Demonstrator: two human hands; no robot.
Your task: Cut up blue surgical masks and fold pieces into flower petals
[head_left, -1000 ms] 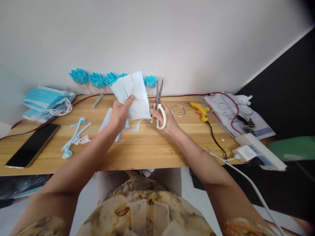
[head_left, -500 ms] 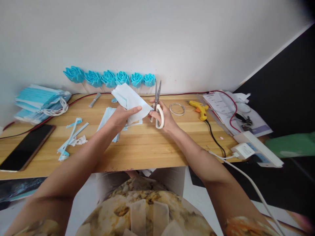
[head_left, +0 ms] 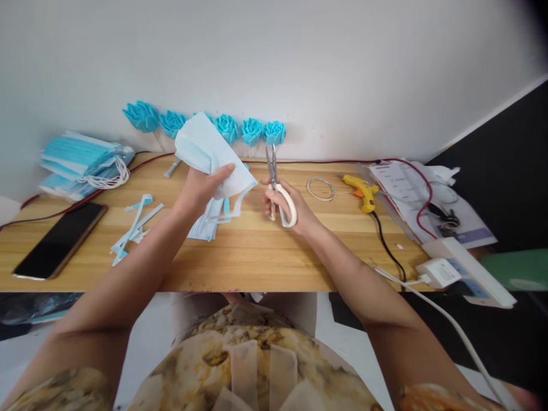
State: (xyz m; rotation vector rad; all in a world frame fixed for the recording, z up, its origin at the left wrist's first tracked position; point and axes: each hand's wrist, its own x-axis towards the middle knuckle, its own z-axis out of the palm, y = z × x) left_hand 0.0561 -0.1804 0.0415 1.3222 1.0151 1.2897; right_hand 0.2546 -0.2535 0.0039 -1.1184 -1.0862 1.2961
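Pinched between thumb and fingers of my left hand (head_left: 209,185) is a pale blue and white face mask sheet (head_left: 222,154), lifted above the table. A thin strip (head_left: 241,201) hangs below its right corner. My right hand (head_left: 291,205) grips scissors (head_left: 283,202) with white handles, their blades pointing up and nearly closed. A small gap separates the scissors from the sheet. Under my left hand, more blue mask pieces (head_left: 205,225) lie on the table. Several blue flowers (head_left: 226,129) made of folded material stand against the wall, one partly hidden by the sheet.
A stack of blue masks (head_left: 77,160), cut strips (head_left: 132,231) and a phone (head_left: 60,242) lie on the left. To the right are a ring of wire or tape (head_left: 321,189), a yellow glue gun (head_left: 362,191), papers (head_left: 400,185) and a power strip (head_left: 475,274) with cables.
My left hand has moved up and left with the sheet, away from the scissors. The strip now dangles from the sheet's corner. The whole view has shifted slightly.
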